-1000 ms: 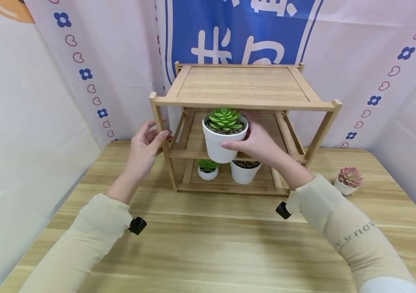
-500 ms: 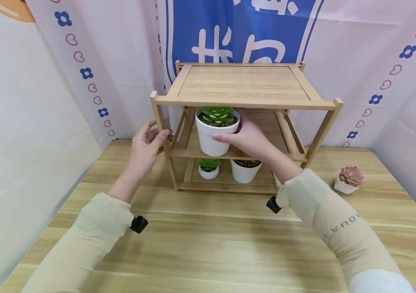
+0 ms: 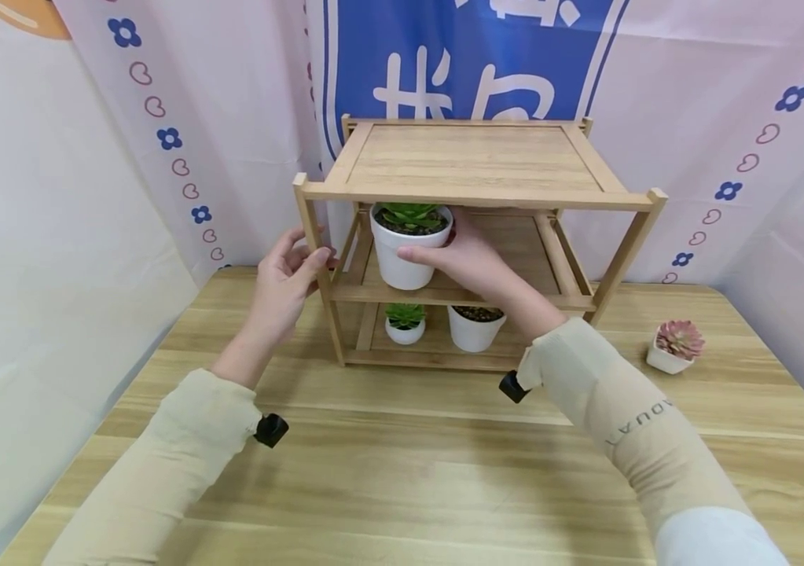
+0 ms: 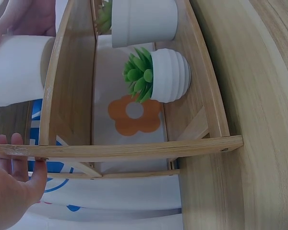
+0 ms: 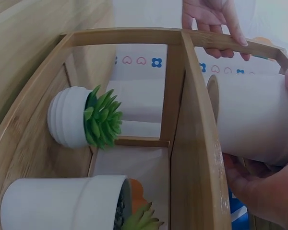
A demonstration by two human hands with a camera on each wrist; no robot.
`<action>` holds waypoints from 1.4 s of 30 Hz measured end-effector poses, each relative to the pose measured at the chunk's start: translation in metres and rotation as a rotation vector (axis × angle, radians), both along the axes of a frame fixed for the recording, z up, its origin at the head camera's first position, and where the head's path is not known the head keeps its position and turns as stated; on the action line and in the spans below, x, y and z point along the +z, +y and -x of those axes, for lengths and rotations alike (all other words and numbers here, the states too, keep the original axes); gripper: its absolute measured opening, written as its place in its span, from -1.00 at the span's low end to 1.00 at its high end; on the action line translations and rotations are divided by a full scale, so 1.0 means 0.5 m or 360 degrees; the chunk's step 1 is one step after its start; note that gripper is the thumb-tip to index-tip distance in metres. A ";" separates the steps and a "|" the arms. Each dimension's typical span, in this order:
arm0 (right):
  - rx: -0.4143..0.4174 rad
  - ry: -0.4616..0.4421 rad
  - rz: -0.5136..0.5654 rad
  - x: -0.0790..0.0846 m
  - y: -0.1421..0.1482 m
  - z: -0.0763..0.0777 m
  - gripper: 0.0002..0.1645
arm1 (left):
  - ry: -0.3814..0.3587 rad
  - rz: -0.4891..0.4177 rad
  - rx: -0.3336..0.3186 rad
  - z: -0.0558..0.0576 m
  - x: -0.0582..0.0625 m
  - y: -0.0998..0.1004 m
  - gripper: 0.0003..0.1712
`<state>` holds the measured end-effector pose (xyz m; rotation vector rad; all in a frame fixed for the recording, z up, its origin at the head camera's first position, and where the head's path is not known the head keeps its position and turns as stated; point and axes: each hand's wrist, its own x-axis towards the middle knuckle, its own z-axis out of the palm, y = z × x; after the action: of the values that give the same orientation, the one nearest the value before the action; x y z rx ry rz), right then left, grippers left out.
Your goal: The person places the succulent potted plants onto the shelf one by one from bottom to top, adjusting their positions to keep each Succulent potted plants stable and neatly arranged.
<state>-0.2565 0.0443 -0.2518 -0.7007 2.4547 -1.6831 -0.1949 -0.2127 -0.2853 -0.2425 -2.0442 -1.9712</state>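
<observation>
held pot (image 3: 396,267): shifted toward ten o'clock since a second ago; head view, over the middle shelf (image 3: 461,297), contact unclear
right hand (image 3: 468,255): thumb and fingers pinching that pot
left hand (image 3: 284,283): pinching the rack post (image 3: 332,314) at eight o'clock
small succulent (image 4: 156,75): left wrist view, lower shelf (image 4: 209,96), held pot at its nine o'clock
larger pot (image 5: 67,203): right wrist view, seven o'clock

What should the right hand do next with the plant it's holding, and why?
Probably ease the round white pot of green succulent inward and down onto the middle shelf of the light-wood rack: the right hand holds it near that shelf's front, and the left hand holds a front post.
</observation>
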 end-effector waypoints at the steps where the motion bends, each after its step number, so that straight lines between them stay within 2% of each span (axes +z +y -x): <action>1: -0.0016 -0.0016 -0.0007 0.001 -0.002 0.000 0.22 | 0.0000 -0.0004 -0.0003 0.000 -0.001 0.000 -0.52; 9: -0.0033 -0.0036 -0.0009 0.007 -0.013 0.011 0.20 | 0.0008 -0.0025 -0.0011 0.000 -0.003 -0.001 -0.52; 18: -0.0074 -0.0067 0.0035 0.002 -0.011 0.039 0.15 | 0.0000 -0.0030 -0.0025 0.002 -0.001 -0.001 -0.51; 27: -0.0159 -0.0047 0.0056 -0.007 -0.011 0.061 0.13 | 0.0011 -0.0047 -0.0032 0.002 -0.001 0.000 -0.53; 34: -0.0167 -0.0037 0.0081 -0.008 -0.013 0.069 0.14 | 0.0020 -0.0061 -0.0029 0.003 0.000 0.003 -0.55; 42: -0.0240 -0.0061 0.0001 -0.008 -0.021 0.074 0.16 | 0.0020 -0.0079 -0.0026 0.004 -0.002 0.004 -0.57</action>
<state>-0.2932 0.0337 -0.2560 -0.4895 2.5382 -1.7297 -0.1969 -0.2108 -0.2864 -0.2611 -1.9888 -2.0220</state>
